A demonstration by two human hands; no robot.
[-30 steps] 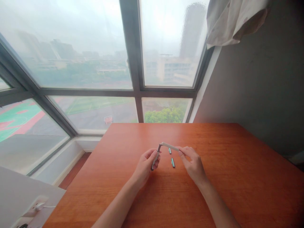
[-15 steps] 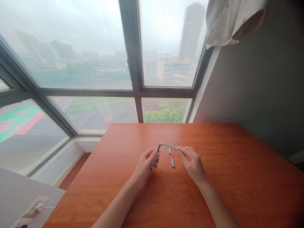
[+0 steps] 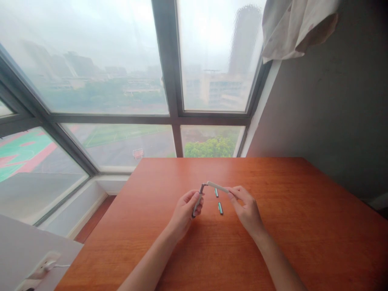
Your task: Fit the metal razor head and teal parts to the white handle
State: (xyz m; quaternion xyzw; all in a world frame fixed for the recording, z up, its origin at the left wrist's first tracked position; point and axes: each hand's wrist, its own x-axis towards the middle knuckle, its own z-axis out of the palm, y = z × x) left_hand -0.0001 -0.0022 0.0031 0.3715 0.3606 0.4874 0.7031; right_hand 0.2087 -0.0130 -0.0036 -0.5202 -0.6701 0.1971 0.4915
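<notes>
My left hand (image 3: 188,208) is closed round the lower part of a slim grey handle with a dark, bent neck (image 3: 201,189) at its top. From that neck a thin pale grey bar (image 3: 216,186) runs off to the right at an angle; whether the two are joined there is hard to tell. The bar's far end is pinched between the thumb and fingers of my right hand (image 3: 247,208). On the table between my hands lie two small green-and-dark cylinders that look like batteries, a nearer one (image 3: 220,208) and a farther one (image 3: 216,192) partly behind the bar.
The reddish-brown wooden table (image 3: 303,226) reaches to a large window with grey frames (image 3: 172,119). A grey wall (image 3: 327,113) and a hanging curtain (image 3: 297,32) are at the right. A socket with a white plug (image 3: 50,264) is low on the left.
Both hands keep almost the same place. The near end of the pale bar sits very slightly farther from the dark neck.
</notes>
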